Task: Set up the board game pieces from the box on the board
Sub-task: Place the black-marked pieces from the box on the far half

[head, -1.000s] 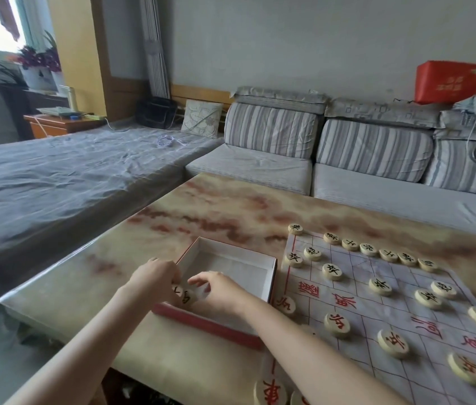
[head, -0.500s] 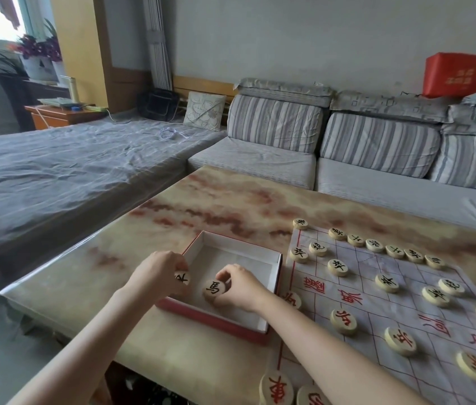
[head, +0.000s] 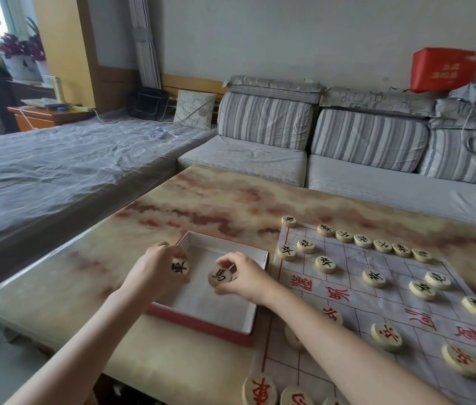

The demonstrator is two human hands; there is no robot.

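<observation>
Hands over the box (head: 225,243), each with one game piece.
From the head view, the left hand (head: 154,270) curls its fingers round a round piece (head: 180,266) with a black mark. The right hand (head: 244,280) pinches a second piece (head: 219,276), also black, by its edge. Both are held over the white box floor with faces turned up, likely so the marks can be read before they go down. I can see no more pieces in the box, so these look like the last ones. The board (head: 377,302) lies just beside the box on the surface (head: 201,200). Its far row of black pieces (head: 362,241) has a gap near the left end, so one of these probably goes there.
</observation>
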